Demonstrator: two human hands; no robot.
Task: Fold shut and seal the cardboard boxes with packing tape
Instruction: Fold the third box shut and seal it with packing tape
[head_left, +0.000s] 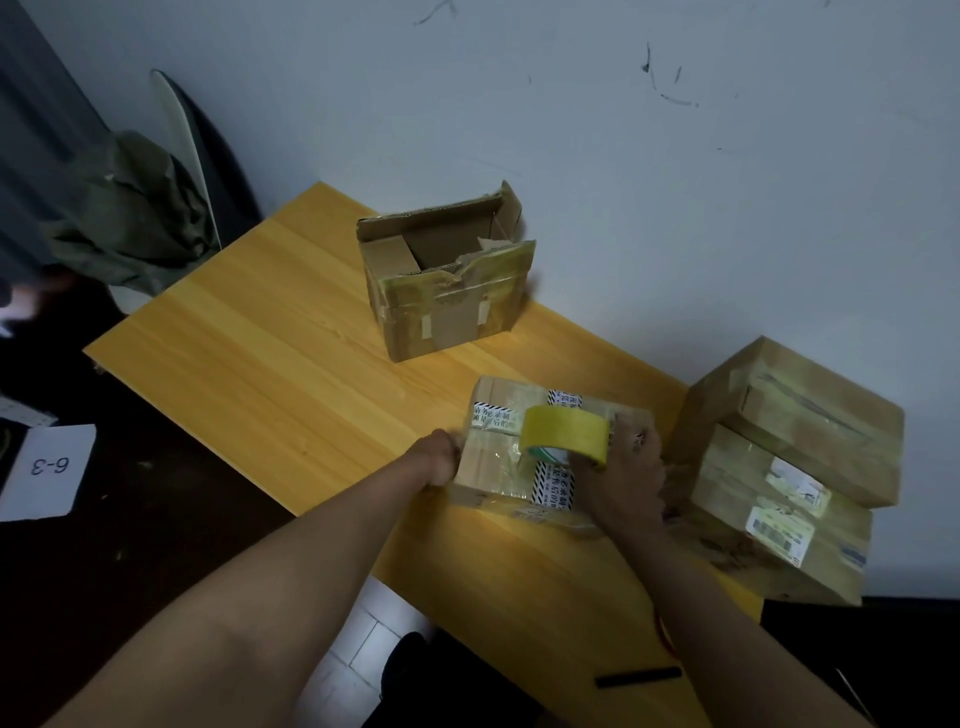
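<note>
Where paper (44, 470) lies, "6-3" legible

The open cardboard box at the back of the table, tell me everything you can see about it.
The open cardboard box stands upright on the yellow wooden table, close to the wall and apart from both hands. It is worn brown corrugated card. Its top flaps are unfolded, the front one torn and ragged. Old yellowish tape bands wrap its upper front and a grey strip runs down that face. The visible interior looks empty.
</note>
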